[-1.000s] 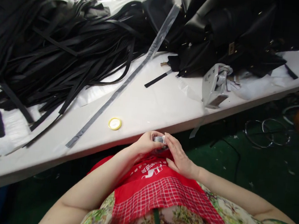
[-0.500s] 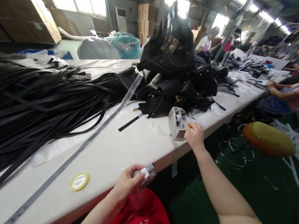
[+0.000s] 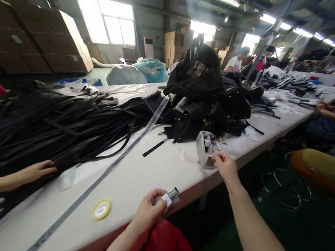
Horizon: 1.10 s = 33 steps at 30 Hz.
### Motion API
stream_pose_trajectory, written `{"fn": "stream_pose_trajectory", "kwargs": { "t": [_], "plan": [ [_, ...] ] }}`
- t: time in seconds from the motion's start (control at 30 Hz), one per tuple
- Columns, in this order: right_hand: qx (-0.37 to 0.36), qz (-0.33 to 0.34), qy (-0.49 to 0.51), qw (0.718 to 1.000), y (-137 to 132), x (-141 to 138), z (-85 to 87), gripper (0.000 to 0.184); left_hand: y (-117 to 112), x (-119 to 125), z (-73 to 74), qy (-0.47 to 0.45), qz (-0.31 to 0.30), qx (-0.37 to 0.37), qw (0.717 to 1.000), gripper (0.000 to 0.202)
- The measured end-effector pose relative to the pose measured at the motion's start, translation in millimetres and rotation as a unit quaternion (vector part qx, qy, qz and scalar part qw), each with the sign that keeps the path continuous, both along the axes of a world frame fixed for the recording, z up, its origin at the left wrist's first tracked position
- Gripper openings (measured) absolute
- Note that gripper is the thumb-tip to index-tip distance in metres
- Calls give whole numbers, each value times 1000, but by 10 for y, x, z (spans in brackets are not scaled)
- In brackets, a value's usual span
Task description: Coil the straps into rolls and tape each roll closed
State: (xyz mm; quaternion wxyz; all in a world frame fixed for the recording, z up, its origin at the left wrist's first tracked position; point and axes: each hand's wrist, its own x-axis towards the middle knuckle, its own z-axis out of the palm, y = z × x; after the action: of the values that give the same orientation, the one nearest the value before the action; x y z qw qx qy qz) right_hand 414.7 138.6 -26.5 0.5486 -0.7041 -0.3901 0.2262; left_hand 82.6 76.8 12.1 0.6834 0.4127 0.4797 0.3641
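Observation:
My left hand (image 3: pixel 147 211) is closed on a small silvery part with a white tag (image 3: pixel 169 198), held just off the near edge of the white table (image 3: pixel 157 175). My right hand (image 3: pixel 225 166) reaches out to a white tape dispenser (image 3: pixel 205 148) at the table edge, with its fingers pinched on a strip of clear tape at the dispenser's front. A yellow tape ring (image 3: pixel 101 209) lies flat on the table left of my left hand.
A big heap of black straps (image 3: pixel 50 127) covers the left of the table, and another person's hand (image 3: pixel 36 170) rests on it. Black bags (image 3: pixel 205 93) are piled at the middle back. A long clear strip (image 3: pixel 114 164) crosses the table. Other workers sit further right.
The view has risen from my lap to the table. My right hand left the small part and went to the tape dispenser. Another person's hand has appeared at the left on the straps.

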Motion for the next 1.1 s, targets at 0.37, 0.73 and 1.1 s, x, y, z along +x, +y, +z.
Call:
{"fn": "stream_pose_trajectory", "kwargs": {
  "t": [0.37, 0.73, 1.1],
  "plan": [
    [36, 48, 106, 993, -607, -705, 106, 42, -12, 53, 113, 32, 5, 80, 996, 25],
    [-55, 298, 316, 899, -1076, -1816, 407, 30, -116, 6, 85, 115, 37, 206, 971, 19],
    [-115, 347, 340, 867, -1033, -1823, 427, 31, -407, -56, -120, 205, -81, 252, 942, 31]
  ]
}}
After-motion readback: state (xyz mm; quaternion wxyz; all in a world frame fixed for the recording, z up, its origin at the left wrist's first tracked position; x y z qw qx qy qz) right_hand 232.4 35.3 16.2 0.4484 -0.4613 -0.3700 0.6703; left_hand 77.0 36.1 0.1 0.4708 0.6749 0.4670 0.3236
